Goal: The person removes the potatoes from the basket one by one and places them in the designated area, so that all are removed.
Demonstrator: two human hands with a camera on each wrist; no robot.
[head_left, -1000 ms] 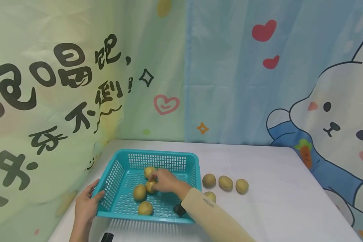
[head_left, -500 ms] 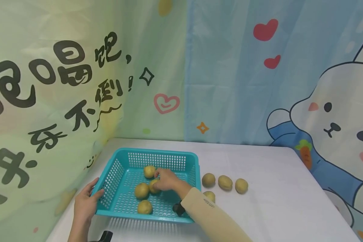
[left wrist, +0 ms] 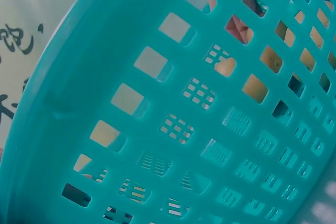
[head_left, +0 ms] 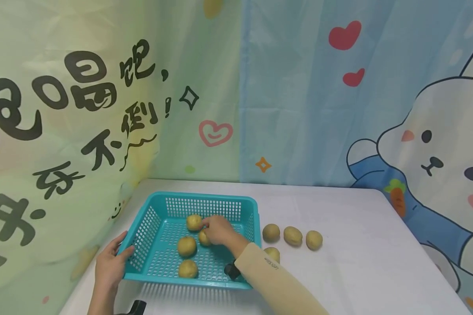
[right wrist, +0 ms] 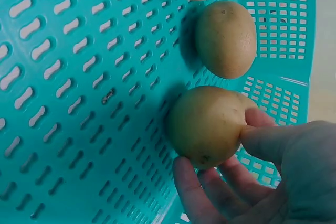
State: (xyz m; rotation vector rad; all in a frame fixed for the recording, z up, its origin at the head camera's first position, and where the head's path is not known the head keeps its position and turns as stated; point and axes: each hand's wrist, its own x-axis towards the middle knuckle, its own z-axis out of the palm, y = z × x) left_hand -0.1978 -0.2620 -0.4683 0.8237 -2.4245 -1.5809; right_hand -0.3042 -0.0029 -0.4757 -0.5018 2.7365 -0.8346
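Note:
A turquoise plastic basket [head_left: 161, 279] with perforated sides holds several potatoes. My left hand [head_left: 110, 263] grips its left rim, thumb toward the inside. The basket's wall [left wrist: 58, 114] fills the left wrist view, and the left hand cannot be made out there. Inside the basket, my right hand [head_left: 220, 230] pinches a potato [head_left: 204, 238] between thumb and fingers. In the right wrist view that potato [right wrist: 202, 124] sits close to the basket floor, partly covering another behind it. Around it in the head view lie a back potato [head_left: 194, 222], a left potato [head_left: 187, 246] and a front potato [head_left: 188, 268].
Right of the basket, a row of potatoes [head_left: 293, 236] lies on the white table [head_left: 358, 262]. One more potato [head_left: 273, 253] is partly hidden by the right sleeve [head_left: 276, 280]. A printed curtain [head_left: 291, 109] hangs behind the table.
My right hand has shifted slightly right and back with its potato. The left potato in the basket has also moved a little right and back. My left hand stays on the rim.

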